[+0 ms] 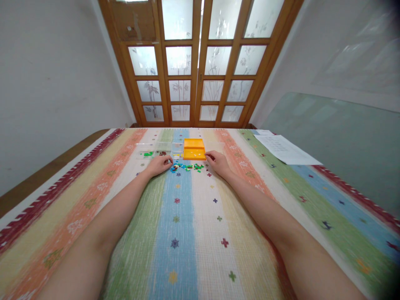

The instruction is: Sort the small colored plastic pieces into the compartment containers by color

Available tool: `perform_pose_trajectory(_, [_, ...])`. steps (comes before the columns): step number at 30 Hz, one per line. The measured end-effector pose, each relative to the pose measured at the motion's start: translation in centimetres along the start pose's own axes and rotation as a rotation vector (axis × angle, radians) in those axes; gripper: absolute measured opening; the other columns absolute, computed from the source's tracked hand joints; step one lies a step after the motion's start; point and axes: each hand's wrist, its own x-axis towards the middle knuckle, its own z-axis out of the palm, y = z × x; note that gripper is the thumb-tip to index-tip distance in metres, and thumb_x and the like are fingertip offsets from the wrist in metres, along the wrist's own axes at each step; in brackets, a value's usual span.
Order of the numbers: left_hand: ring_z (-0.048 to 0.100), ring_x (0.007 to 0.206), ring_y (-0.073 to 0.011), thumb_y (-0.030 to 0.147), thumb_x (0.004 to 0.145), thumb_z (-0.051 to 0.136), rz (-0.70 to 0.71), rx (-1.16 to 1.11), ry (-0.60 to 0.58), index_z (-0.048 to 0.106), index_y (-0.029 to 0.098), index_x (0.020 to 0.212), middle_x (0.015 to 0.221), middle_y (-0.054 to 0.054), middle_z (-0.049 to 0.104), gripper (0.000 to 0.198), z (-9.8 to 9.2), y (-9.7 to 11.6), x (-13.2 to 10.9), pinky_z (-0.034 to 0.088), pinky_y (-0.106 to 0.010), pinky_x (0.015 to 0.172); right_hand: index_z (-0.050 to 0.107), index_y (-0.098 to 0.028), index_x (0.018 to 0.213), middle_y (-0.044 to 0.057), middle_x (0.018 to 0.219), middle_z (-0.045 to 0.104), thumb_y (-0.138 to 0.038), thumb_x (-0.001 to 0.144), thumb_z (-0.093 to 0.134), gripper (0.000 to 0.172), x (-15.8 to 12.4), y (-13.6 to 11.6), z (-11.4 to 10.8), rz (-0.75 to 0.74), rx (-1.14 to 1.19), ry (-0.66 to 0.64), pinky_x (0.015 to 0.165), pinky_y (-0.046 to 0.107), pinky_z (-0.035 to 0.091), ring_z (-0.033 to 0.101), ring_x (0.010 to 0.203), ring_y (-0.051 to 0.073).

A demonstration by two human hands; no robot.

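Both my arms reach far out over a striped cloth. My left hand (160, 163) rests on the cloth with fingers curled, just left of a small heap of coloured pieces (186, 167). My right hand (218, 161) lies right of the heap, fingers bent, close to the corner of an orange tray (194, 149). Whether either hand pinches a piece is too small to see. A clear compartment box (158, 151) with green and dark bits stands left of the tray.
The striped cloth (193, 233) covers the whole table. A printed paper sheet (286, 149) lies at the far right. Wooden glazed doors (200, 62) stand beyond the table's far edge. A glass panel (337, 137) leans on the right.
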Motion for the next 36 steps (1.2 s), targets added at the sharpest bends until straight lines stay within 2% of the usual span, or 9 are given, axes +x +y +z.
perform_pose_trajectory(3, [0.061,0.072,-0.0213,0.035,0.09,0.058,-0.083,0.05,0.106,0.076,0.024,0.102,0.073,-0.003,0.067,0.024,0.0,-0.3,0.2,0.037,-0.03,0.066,0.075,-0.022,0.106,0.006,0.1,0.077,-0.027,0.095,0.056,0.023,0.0,0.0,0.0,-0.013,0.005,-0.005,0.082,0.035,0.051,0.068,0.085,0.021])
perform_pose_trajectory(8, [0.065,0.077,-0.0243,0.036,0.093,0.057,-0.344,0.117,0.347,0.076,0.026,0.104,0.079,-0.004,0.071,0.024,0.1,-1.3,0.4,0.039,-0.03,0.067,0.075,-0.023,0.107,0.007,0.101,0.078,-0.029,0.096,0.055,0.024,-0.1,-0.1,0.1,-0.016,-0.024,-0.033,0.084,0.036,0.051,0.068,0.089,0.023])
perform_pose_trajectory(11, [0.065,0.075,-0.0244,0.04,0.093,0.058,-0.416,0.115,0.402,0.076,0.026,0.102,0.077,-0.004,0.071,0.024,0.1,-2.1,0.3,0.039,-0.03,0.067,0.076,-0.023,0.106,0.007,0.103,0.078,-0.029,0.097,0.055,0.024,-0.1,-0.2,0.1,-0.035,-0.053,-0.061,0.086,0.036,0.051,0.068,0.092,0.023])
perform_pose_trajectory(15, [0.064,0.074,-0.0249,0.042,0.093,0.06,-0.457,0.109,0.433,0.076,0.026,0.099,0.078,-0.005,0.072,0.023,0.2,-2.9,0.3,0.039,-0.03,0.066,0.075,-0.022,0.105,0.007,0.102,0.077,-0.027,0.098,0.055,0.022,-0.1,-0.8,0.3,-0.075,-0.056,-0.092,0.083,0.033,0.049,0.068,0.091,0.022])
perform_pose_trajectory(19, [0.066,0.078,-0.0267,0.045,0.093,0.061,-0.486,0.121,0.446,0.076,0.025,0.095,0.081,-0.008,0.074,0.025,0.4,-3.2,0.4,0.041,-0.031,0.068,0.075,-0.022,0.102,0.006,0.096,0.076,-0.026,0.1,0.053,0.022,0.0,-3.0,0.5,-0.131,-0.069,-0.174,0.078,0.032,0.047,0.065,0.084,0.021])
perform_pose_trajectory(24, [0.067,0.083,-0.0286,0.046,0.094,0.059,-0.49,0.133,0.421,0.077,0.024,0.095,0.086,-0.01,0.075,0.028,0.4,-2.9,0.6,0.043,-0.032,0.071,0.076,-0.022,0.108,0.009,0.103,0.073,-0.03,0.103,0.055,0.023,-0.4,-6.9,1.1,-0.26,-0.148,-0.29,0.089,0.036,0.047,0.063,0.1,0.024])
perform_pose_trajectory(28, [0.067,0.082,-0.0284,0.045,0.095,0.057,-0.473,0.117,0.399,0.077,0.024,0.098,0.083,-0.009,0.074,0.029,0.4,-2.2,0.6,0.042,-0.033,0.071,0.073,-0.024,0.124,0.013,0.126,0.067,-0.036,0.101,0.062,0.029,-1.2,-8.3,1.9,-0.358,-0.214,-0.366,0.104,0.045,0.045,0.057,0.12,0.029])
perform_pose_trajectory(31, [0.068,0.081,-0.0285,0.045,0.096,0.056,-0.452,0.118,0.386,0.077,0.024,0.099,0.082,-0.009,0.074,0.03,0.5,-1.6,0.6,0.042,-0.033,0.071,0.067,-0.024,0.138,0.014,0.151,0.054,-0.042,0.099,0.065,0.042,-1.8,-8.2,2.4,-0.378,-0.233,-0.387,0.115,0.053,0.039,0.047,0.14,0.034])
perform_pose_trajectory(36, [0.069,0.084,-0.0281,0.042,0.097,0.054,-0.407,0.157,0.374,0.078,0.024,0.099,0.088,-0.008,0.077,0.03,0.8,-1.1,0.5,0.043,-0.033,0.072,0.065,-0.026,0.142,0.014,0.156,0.051,-0.041,0.101,0.062,0.044,-2.1,-8.2,2.5,-0.418,-0.208,-0.443,0.121,0.057,0.034,0.04,0.148,0.034])
